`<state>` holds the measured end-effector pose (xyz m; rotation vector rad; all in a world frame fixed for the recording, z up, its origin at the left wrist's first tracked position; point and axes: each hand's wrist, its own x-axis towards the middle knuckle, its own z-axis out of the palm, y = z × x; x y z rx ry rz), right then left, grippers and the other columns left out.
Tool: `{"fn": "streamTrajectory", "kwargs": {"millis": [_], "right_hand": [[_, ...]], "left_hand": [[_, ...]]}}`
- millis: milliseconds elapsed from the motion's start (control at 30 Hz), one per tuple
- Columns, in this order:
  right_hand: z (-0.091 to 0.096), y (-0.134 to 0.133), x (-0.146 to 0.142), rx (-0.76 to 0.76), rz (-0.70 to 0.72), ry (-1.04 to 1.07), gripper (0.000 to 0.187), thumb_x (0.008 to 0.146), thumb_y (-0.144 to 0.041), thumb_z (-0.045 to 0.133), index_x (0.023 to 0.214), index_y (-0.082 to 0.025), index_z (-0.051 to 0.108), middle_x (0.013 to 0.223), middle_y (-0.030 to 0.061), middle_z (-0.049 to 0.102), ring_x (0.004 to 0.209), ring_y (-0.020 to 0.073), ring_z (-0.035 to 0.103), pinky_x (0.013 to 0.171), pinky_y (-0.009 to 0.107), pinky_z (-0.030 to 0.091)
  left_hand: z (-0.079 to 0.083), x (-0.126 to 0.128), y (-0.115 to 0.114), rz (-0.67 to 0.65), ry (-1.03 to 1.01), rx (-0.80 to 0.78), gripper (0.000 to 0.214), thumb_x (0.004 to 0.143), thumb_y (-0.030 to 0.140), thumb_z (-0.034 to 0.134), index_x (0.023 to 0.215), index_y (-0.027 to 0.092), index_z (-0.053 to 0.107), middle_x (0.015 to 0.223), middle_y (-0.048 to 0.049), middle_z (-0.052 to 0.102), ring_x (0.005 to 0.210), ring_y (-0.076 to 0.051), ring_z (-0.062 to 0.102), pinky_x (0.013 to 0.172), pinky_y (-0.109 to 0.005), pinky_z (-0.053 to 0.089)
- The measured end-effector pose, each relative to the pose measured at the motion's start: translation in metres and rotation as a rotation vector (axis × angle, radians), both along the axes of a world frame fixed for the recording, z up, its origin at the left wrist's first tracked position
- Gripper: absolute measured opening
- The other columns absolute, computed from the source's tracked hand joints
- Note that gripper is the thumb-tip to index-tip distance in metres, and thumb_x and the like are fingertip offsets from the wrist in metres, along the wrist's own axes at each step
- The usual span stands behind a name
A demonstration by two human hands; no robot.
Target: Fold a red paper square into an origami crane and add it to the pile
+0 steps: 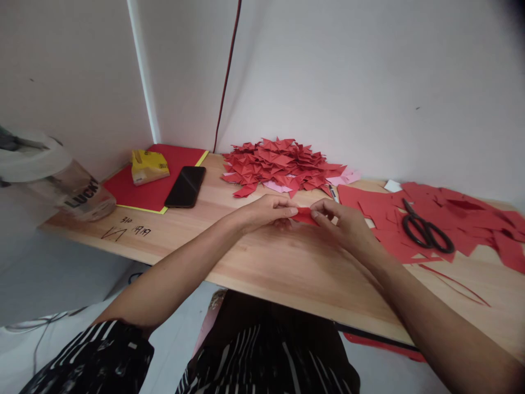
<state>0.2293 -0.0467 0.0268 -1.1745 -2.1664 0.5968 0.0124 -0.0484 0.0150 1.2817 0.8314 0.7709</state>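
A small piece of red paper [304, 215] is held just above the wooden table [254, 262] between both my hands. My left hand [268, 209] pinches its left end, fingers pressed together. My right hand [338, 219] pinches its right end, thumb and fingers closed on the paper. Behind the hands lies a pile of several folded red paper pieces [281, 163]. To the right is a spread of cut red paper sheets [451, 219] with black scissors [426, 230] resting on them.
A black phone [186, 186] and a yellow box [149, 166] lie on a red and yellow sheet [135, 191] at the far left. A plastic bag marked LUCKY [82, 194] sits at the left edge. A pen [332, 192] lies by the pile. White walls close the back.
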Motion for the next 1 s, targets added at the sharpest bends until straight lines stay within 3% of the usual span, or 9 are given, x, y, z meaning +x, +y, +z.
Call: {"fn": "streamTrajectory", "kwargs": {"millis": [167, 333, 633, 833, 1000], "right_hand": [[0.003, -0.003, -0.002, -0.043, -0.004, -0.007, 0.014, 0.085, -0.030, 0.052, 0.078, -0.020, 0.060, 0.072, 0.0016, 0.064, 0.063, 0.0141, 0.052, 0.059, 0.027, 0.039], [0.007, -0.006, -0.004, -0.073, 0.001, -0.025, 0.016, 0.085, -0.031, 0.050, 0.077, -0.020, 0.059, 0.068, 0.0006, 0.060, 0.061, 0.0135, 0.050, 0.058, 0.027, 0.037], [0.005, -0.007, -0.003, -0.006, 0.025, -0.038, 0.017, 0.089, -0.033, 0.051, 0.084, -0.020, 0.062, 0.079, 0.0027, 0.067, 0.067, 0.0150, 0.056, 0.060, 0.027, 0.042], [0.002, -0.004, -0.001, 0.081, 0.067, -0.029, 0.026, 0.085, -0.040, 0.062, 0.102, -0.021, 0.066, 0.103, 0.0090, 0.072, 0.090, 0.0241, 0.065, 0.078, 0.038, 0.051], [-0.002, -0.001, 0.001, 0.051, 0.086, -0.002, 0.021, 0.089, -0.037, 0.057, 0.103, -0.024, 0.067, 0.102, 0.0084, 0.073, 0.090, 0.0252, 0.067, 0.081, 0.042, 0.052]], "left_hand": [[-0.005, 0.002, 0.004, 0.085, 0.096, 0.130, 0.014, 0.079, 0.008, 0.060, 0.092, 0.008, 0.067, 0.065, -0.0014, 0.065, 0.054, -0.006, 0.057, 0.054, -0.017, 0.041], [-0.006, 0.005, 0.002, 0.149, 0.185, 0.360, 0.011, 0.079, 0.017, 0.063, 0.083, 0.009, 0.069, 0.059, 0.0032, 0.057, 0.049, -0.004, 0.047, 0.050, -0.017, 0.034], [0.001, 0.008, -0.004, 0.221, 0.313, 0.532, 0.018, 0.082, 0.017, 0.057, 0.065, 0.012, 0.061, 0.059, 0.0032, 0.054, 0.058, -0.007, 0.047, 0.058, -0.019, 0.035], [0.001, 0.008, -0.004, 0.194, 0.359, 0.507, 0.025, 0.086, 0.020, 0.053, 0.064, 0.013, 0.061, 0.056, 0.0015, 0.057, 0.055, -0.008, 0.049, 0.057, -0.019, 0.036], [0.003, 0.010, -0.008, 0.095, 0.326, 0.436, 0.027, 0.091, 0.023, 0.047, 0.077, 0.011, 0.066, 0.059, -0.0010, 0.061, 0.053, -0.008, 0.053, 0.057, -0.020, 0.040]]}}
